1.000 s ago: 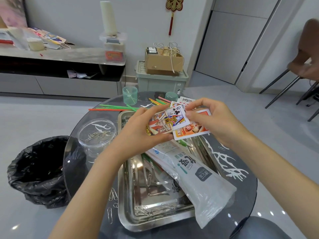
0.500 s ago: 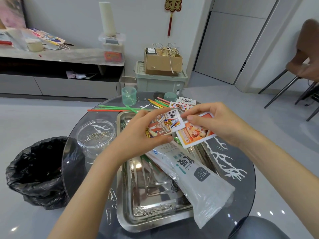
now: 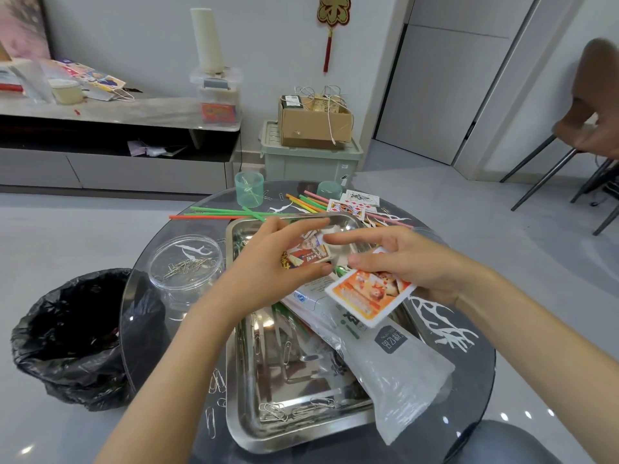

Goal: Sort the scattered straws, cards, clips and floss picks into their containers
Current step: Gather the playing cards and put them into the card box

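The small stack of cards (image 3: 306,251) sits in my left grip (image 3: 268,266), picture side towards me, clamped by its edges with my thumb along the near edge and my forefinger arched over the far one. My left wrist is bent so the palm faces right, and the forearm runs up from the lower left. A single orange-printed card (image 3: 368,296) hangs tilted in my right grip (image 3: 412,262), pinched under the thumb against the curled lower fingers. My right forefinger stretches out straight to the left and meets the top of the stack. Both grips hover close together above the far half of the steel tray (image 3: 241,413), and my right forearm comes in from the lower right. Beneath them, a clear plastic bag (image 3: 395,370) with printed labels lies slantwise across the tray and over its right rim. Loose paper clips (image 3: 273,410) lie on the tray's near floor, and a few more clips (image 3: 216,383) rest on the glass counter (image 3: 452,396) just left of it. Further left stands a clear round tub (image 3: 186,266) holding clips. Beyond the tray, green, orange and pink straws (image 3: 217,212) lie scattered beside a green cup (image 3: 249,189), with more playing cards (image 3: 346,207) near the far edge. A black bin bag (image 3: 67,336) stands on the floor to the left.
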Available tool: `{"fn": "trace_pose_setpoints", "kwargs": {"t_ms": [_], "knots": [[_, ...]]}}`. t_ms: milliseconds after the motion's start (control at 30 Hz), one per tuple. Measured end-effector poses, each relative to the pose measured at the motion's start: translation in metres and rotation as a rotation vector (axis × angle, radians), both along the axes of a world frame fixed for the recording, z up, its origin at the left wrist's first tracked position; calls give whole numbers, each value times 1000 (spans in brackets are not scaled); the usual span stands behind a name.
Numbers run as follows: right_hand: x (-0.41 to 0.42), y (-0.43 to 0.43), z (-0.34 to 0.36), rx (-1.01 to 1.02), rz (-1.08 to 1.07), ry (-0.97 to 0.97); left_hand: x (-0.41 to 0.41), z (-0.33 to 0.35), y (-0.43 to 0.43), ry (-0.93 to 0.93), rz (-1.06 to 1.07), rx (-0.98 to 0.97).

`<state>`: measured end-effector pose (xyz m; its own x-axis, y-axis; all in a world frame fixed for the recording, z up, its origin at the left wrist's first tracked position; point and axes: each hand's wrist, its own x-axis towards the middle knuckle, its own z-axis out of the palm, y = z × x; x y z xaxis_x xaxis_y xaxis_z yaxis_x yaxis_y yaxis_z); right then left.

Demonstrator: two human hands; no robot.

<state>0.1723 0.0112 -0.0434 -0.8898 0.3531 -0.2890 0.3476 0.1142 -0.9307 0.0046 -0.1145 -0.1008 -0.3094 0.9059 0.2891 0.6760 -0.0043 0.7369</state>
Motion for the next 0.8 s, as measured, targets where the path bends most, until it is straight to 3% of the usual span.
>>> {"fn": "trace_pose_setpoints", "kwargs": {"t_ms": [133, 233, 367, 800], "knots": [[-5, 11, 3, 20, -384, 200, 1, 1, 0, 1, -22, -3], [-9, 14, 1, 221, -523, 248, 2, 4, 0, -19, -19, 4], [-15, 10, -5, 494, -596, 316, 5, 5, 2, -90, -32, 15], [-21, 0, -17, 635, -580, 348, 5, 0, 5, 0, 70, -20]]}}
